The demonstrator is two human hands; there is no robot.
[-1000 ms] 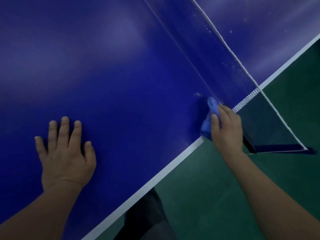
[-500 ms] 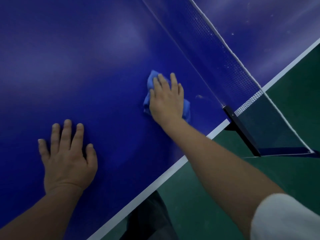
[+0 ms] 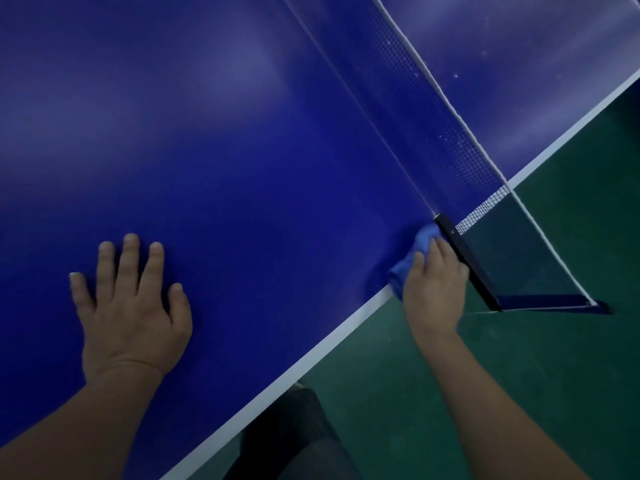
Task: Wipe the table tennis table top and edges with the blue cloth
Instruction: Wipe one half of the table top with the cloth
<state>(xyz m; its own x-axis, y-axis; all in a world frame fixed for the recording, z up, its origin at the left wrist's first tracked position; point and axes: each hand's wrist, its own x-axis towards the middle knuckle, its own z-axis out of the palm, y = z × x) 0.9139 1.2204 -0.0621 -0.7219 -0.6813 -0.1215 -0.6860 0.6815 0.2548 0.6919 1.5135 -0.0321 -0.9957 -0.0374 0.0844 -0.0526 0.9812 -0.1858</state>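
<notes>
The dark blue table tennis table fills the left and top of the view, its white side edge running diagonally. My right hand holds the bunched blue cloth against the table's side edge, right beside the black net post. Most of the cloth is hidden under the hand. My left hand rests flat on the table top, fingers spread, holding nothing.
The net stretches diagonally across the table from the post, with its clamp sticking out over the green floor. My dark trouser leg stands close to the table's edge.
My right hand swept the cloth from the table's edge inward onto the surface, then back out to the edge beside the net post. My left hand stayed put.
</notes>
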